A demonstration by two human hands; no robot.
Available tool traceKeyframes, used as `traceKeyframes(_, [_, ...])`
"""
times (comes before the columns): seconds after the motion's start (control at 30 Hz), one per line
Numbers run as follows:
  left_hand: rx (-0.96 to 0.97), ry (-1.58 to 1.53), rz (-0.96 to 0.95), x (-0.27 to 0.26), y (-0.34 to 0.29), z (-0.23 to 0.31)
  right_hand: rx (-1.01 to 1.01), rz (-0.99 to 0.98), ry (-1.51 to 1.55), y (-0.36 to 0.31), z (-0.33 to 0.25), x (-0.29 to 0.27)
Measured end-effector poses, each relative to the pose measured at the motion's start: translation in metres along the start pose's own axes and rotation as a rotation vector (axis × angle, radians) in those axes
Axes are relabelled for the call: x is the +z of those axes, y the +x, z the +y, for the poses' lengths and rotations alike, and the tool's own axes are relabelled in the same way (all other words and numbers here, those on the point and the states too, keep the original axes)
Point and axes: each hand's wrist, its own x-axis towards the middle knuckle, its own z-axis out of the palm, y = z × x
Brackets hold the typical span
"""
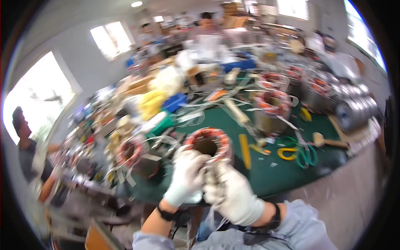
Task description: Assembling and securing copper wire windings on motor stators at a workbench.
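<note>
A motor stator (225,141) with a ring of orange-red windings and white ties stands upright on the green table before me. My left hand (186,173), in a white glove, is closed at the near left side of its winding ring. Against it, at the near rim, my right hand (233,192) is closed too, also gloved, its fingers curled in. A thin white cord (213,218) hangs below the right hand and seems to come from its fingers. Blur and the gloves hide what the left fingertips pinch.
Left stands another stator (130,151) with white strips. More stators (271,104) and silver housings (354,112) fill the right. Green-handled scissors (306,156), yellow-handled scissors (287,153), a yellow strip (245,151) and a hammer (331,142) lie right. A co-worker (31,154) stands far left.
</note>
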Motion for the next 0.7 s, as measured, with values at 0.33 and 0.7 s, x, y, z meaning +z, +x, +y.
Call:
traceKeyframes(0.33, [-0.006, 0.044, -0.094, -0.008, 0.008, 0.012, -0.787, -0.367, -1.184, 0.037, 0.045, -0.126])
traceKeyframes(0.7, [-0.161, -0.04, -0.063, -0.001, 0.0, 0.016, -0.806, -0.298, -1.15, 0.026, 0.057, -0.123])
